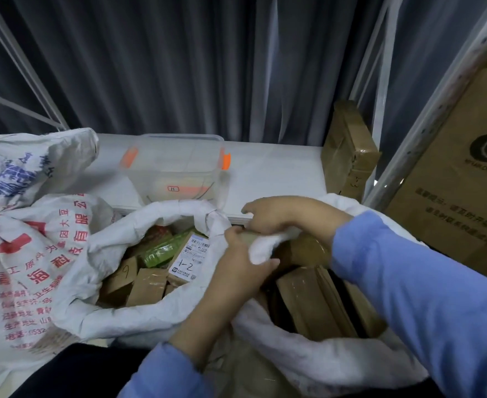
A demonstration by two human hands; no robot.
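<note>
At its rim, the white woven sack (322, 369) is clutched in curled fingers of the left hand (236, 271) and right hand (282, 216); on a slip, brown taped cardboard parcels (308, 297) could be spilled.

**Both hands closed on one fold of sacking**

The left hand (236, 271) rises from the lower middle of the view, its forearm bare beyond a light blue left sleeve (167, 372). Its fingers are curled and its thumb lies across a rolled white woven sack rim (262, 247). The right hand (282, 218) comes in from the right out of a long light blue right sleeve (403, 282), wrist bent downward, fingers hooked over the same rim. The hands sit close together, the right just above the left.
</note>
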